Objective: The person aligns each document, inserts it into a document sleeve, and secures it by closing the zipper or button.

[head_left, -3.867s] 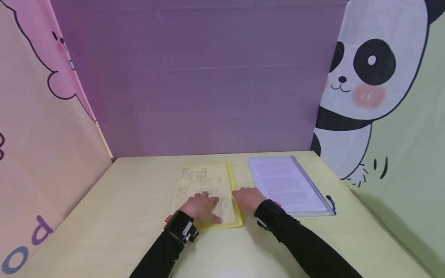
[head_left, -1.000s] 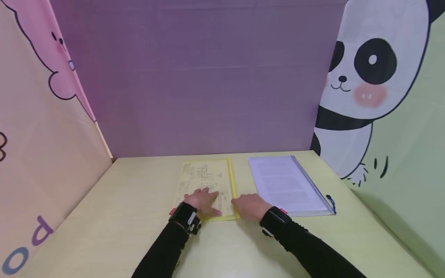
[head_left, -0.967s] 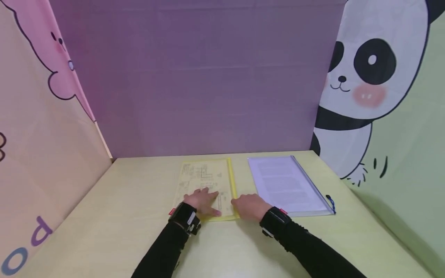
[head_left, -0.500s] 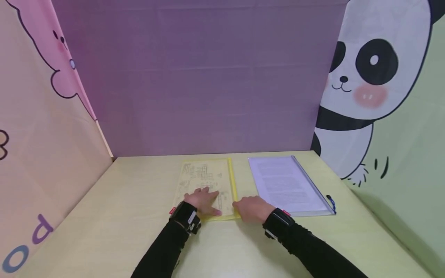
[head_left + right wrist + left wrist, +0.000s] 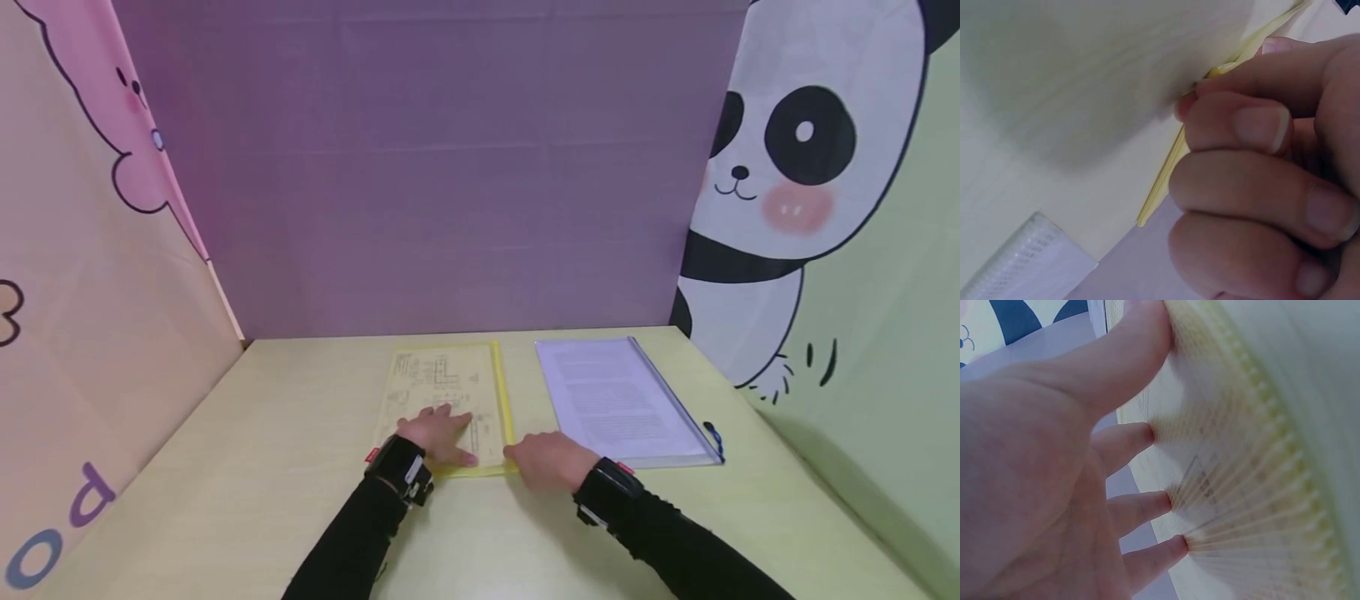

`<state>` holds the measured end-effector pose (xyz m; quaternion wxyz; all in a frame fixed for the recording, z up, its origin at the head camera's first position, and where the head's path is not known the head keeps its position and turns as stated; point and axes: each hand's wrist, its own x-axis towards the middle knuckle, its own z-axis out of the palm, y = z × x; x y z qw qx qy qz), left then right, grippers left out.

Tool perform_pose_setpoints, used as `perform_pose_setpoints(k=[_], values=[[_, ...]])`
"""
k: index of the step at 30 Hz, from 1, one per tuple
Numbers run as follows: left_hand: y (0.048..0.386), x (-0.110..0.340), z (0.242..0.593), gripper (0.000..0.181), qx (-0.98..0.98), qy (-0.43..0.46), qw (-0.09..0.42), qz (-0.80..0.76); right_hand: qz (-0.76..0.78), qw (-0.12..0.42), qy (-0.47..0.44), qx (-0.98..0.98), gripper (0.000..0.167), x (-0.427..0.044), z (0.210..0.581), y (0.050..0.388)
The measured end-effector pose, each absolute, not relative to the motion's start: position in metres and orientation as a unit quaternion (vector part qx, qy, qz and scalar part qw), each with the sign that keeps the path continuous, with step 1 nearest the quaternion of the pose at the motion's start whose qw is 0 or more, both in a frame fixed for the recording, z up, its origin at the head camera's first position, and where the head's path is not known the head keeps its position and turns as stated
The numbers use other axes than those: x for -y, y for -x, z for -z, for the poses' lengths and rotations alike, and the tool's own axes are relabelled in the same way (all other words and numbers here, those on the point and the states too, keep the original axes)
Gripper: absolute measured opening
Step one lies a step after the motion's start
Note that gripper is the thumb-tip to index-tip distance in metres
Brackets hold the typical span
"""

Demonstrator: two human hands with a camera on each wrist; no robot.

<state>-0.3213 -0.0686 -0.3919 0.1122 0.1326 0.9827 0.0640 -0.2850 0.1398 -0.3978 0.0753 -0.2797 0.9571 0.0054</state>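
Observation:
A clear, yellow-edged zip document pouch [image 5: 433, 379] with a printed sheet inside lies flat on the table. My left hand [image 5: 437, 435] rests on its near half with fingers spread; in the left wrist view the fingertips press against the pouch's ribbed surface [image 5: 1229, 444]. At the pouch's right edge, toward the near corner, is my right hand [image 5: 551, 461]. Its thumb and index finger pinch a small yellow zip pull [image 5: 1222, 69], partly hidden by the fingers, while the other fingers curl into the palm.
To the right on the table [image 5: 247, 450] lies a purple-edged document pouch [image 5: 607, 392] holding printed pages. A dark blue pull cord [image 5: 715, 442] hangs at its near right corner. Purple cloth [image 5: 450, 167] closes off the back, with printed panels at both sides.
Over the last second my right hand has slid nearer along the pouch's right edge. The left hand holds its place. Earlier, the yellow pouch shifted slightly away from me.

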Motion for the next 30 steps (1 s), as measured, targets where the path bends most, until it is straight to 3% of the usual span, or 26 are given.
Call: perform_pose_setpoints(k=[17,30], values=[[0.326,0.071,0.397,0.081,-0.982,-0.14,0.111,-0.061,-0.002,0.053,0.285,-0.957,0.016,-0.142,0.4,0.279],[0.326,0.071,0.396,0.081,-0.982,-0.135,0.109,-0.075,-0.006,0.068,0.269,-0.961,0.012,-0.137,0.399,0.272]])
